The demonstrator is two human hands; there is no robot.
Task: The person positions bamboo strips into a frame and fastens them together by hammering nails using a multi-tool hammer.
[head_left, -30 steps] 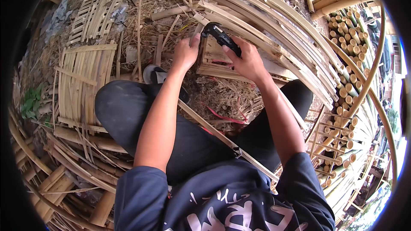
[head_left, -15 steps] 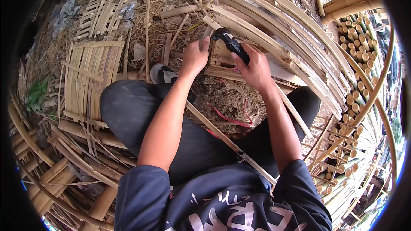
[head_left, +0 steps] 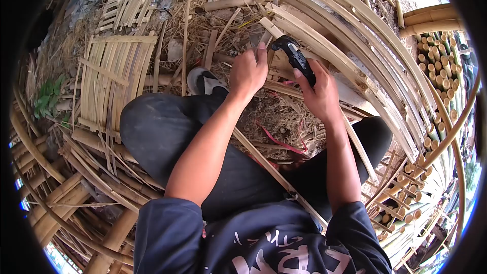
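My right hand (head_left: 323, 90) is wrapped round the grip of a short black hammer (head_left: 293, 53), its head pointing up and left. To its left, my left hand (head_left: 247, 71) is raised with thumb and fingers pinched together. What sits in that pinch, if anything, is too small and blurred to name. Just beyond the fingertips is the end of a pale bamboo slat (head_left: 271, 28), close to the hammer's head. The split bamboo slats (head_left: 350, 35) of a curved stack run from there down to the right.
Woven bamboo panels (head_left: 114, 78) lie at the left. Cut bamboo poles (head_left: 441, 66) are piled at the right. One long strip (head_left: 269, 165) crosses my lap diagonally. A red ribbon (head_left: 284, 144) lies on the straw between my legs. My shoe (head_left: 205, 81) is below the left hand.
Both hands and the hammer appear farther right in view, but the surroundings have shifted the same way as the camera turned. The left hand's fingers have moved slightly at their tips.
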